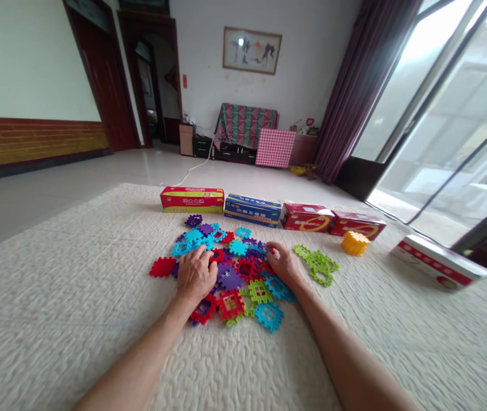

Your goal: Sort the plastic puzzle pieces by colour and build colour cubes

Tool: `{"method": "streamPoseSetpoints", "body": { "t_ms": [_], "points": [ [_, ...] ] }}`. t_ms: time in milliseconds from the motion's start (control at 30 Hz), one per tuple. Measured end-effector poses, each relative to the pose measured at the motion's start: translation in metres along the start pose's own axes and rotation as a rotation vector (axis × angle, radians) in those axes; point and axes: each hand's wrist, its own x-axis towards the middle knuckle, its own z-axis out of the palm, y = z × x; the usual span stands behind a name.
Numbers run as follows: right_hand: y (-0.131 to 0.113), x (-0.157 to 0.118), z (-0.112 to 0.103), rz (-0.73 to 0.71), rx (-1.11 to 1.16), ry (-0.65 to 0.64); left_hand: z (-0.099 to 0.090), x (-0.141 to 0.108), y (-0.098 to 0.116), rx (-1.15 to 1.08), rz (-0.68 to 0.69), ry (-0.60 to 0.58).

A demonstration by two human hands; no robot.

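A pile of interlocking plastic building pieces in red, purple, blue and green lies before me, some solid, some with window-like openings. On the pile's left part rests my left hand (196,274), thumb apart from its bent fingers, beside a purple piece (230,277) and light blue pieces (192,237). My right hand (285,264) touches the right edge near red pieces (247,268) and a blue frame piece (276,286); its fingers are loosely bent and partly apart. No piece is visibly lifted by either hand. Pieces under the fingers are partly hidden.
Joined green pieces (318,264) lie right of my right hand, and a yellow toothed block (355,243) is farther right. Behind the pile stand a red-and-yellow box (192,200), a blue box (252,210) and two dark red boxes (307,218). A white-and-red box (440,262) sits at right.
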Motion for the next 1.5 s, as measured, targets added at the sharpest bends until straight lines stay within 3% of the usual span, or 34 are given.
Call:
{"method": "streamPoseSetpoints", "body": {
  "t_ms": [200,300,400,633,767,1033,1167,1300,1433,1500],
  "points": [
    [-0.008,-0.002,-0.008,-0.029,0.125,-0.092,-0.002,0.001,0.001,-0.005,0.001,0.005],
    [-0.008,0.004,-0.011,0.05,0.039,-0.103,-0.004,0.001,0.002,-0.001,0.003,-0.009],
    [-0.006,0.013,-0.015,0.102,-0.049,-0.201,-0.005,0.001,0.003,0.011,0.0,-0.02],
    [0.002,0.031,-0.015,-0.024,-0.068,-0.304,-0.002,0.001,-0.001,0.017,0.028,-0.002],
    [0.01,0.029,-0.008,-0.057,-0.056,-0.252,0.0,0.001,-0.003,0.028,0.044,-0.004],
    [0.019,0.016,0.002,0.019,-0.009,-0.019,0.001,0.0,-0.005,0.04,0.067,0.006],
    [0.018,0.013,0.001,0.018,0.023,0.018,0.0,0.001,-0.005,0.038,0.063,0.007],
    [0.015,0.011,-0.004,-0.002,0.142,0.041,0.0,0.001,-0.005,0.036,0.051,-0.008],
    [0.009,0.014,-0.009,0.016,0.342,0.182,0.001,0.001,-0.005,0.032,0.039,-0.018],
    [0.007,0.016,-0.014,0.016,0.456,0.145,0.001,0.001,-0.005,0.033,0.039,-0.021]
  ]
}}
